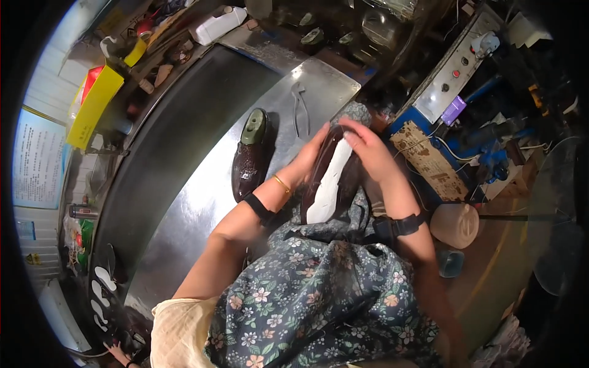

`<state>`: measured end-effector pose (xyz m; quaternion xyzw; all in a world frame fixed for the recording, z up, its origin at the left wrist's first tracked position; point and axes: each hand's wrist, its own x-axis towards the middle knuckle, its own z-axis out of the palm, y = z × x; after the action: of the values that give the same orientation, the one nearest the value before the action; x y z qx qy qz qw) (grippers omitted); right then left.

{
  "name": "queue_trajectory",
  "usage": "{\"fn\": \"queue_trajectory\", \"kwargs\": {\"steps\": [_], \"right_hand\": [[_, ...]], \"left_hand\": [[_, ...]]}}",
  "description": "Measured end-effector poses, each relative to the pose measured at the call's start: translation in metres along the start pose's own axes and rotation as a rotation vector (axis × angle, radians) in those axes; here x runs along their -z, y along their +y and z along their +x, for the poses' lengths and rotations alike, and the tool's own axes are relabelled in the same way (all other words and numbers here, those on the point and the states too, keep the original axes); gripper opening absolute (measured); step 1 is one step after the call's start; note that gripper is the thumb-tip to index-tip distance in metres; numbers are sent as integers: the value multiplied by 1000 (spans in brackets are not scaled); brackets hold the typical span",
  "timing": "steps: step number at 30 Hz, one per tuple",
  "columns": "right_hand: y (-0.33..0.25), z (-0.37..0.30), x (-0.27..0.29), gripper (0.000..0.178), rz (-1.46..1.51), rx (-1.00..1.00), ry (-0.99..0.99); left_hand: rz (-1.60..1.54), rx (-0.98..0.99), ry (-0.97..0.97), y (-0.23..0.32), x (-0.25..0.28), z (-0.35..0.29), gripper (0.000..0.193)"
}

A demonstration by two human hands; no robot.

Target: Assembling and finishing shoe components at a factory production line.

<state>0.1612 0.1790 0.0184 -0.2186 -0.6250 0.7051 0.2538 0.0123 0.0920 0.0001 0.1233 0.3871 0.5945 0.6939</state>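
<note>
The left hand [308, 161] is closed around the left side of a dark brown shoe [331, 184], and the right hand [371, 152] bends its fingers over its far end. This shoe is between both hands, over the flowered cloth [307, 288], its white strip facing up. To the left of the left hand, a second shoe [248, 168] with a green last [254, 127] lies on the metal desk [199, 184]; beyond this hand lie pliers [299, 94].
</note>
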Motion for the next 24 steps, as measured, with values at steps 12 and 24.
{"fn": "queue_trajectory", "kwargs": {"steps": [12, 24], "right_hand": [[-24, -114, 77, 66, 465, -422, -220], [-12, -39, 59, 61, 697, -162, 416]], "left_hand": [[1153, -719, -285, 3, -63, -65, 42], [1450, -312, 970, 35, 118, -106, 99]]}}
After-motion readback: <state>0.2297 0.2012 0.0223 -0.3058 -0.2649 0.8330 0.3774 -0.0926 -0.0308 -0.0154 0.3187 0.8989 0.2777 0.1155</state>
